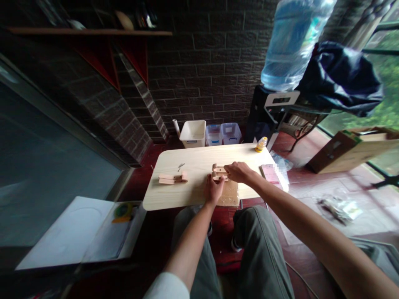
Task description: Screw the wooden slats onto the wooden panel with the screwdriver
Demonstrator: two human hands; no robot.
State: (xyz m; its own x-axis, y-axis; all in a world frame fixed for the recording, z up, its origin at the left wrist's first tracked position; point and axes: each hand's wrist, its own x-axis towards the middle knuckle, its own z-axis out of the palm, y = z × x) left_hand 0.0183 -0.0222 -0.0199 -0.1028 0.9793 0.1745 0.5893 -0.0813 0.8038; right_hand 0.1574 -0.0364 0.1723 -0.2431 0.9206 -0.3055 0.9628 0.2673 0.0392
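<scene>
My left hand [214, 189] is closed on the near left end of a light wooden piece [220, 170], which rests over a brown board [230, 194] at the table's front edge. At the right end of the same piece, my right hand [238, 171] is closed in a fist; anything inside its fingers is hidden. Further left on the table lies a second wooden assembly [173, 178], made of joined strips. Just behind that are a few small dark metal parts [181, 167].
The pale table [193, 160] holds a yellow-capped bottle [261, 144] at its back right and a pink booklet [269, 174] at its right edge. Behind it stand a white bin [193, 132], clear boxes [230, 133] and a water dispenser [282, 99].
</scene>
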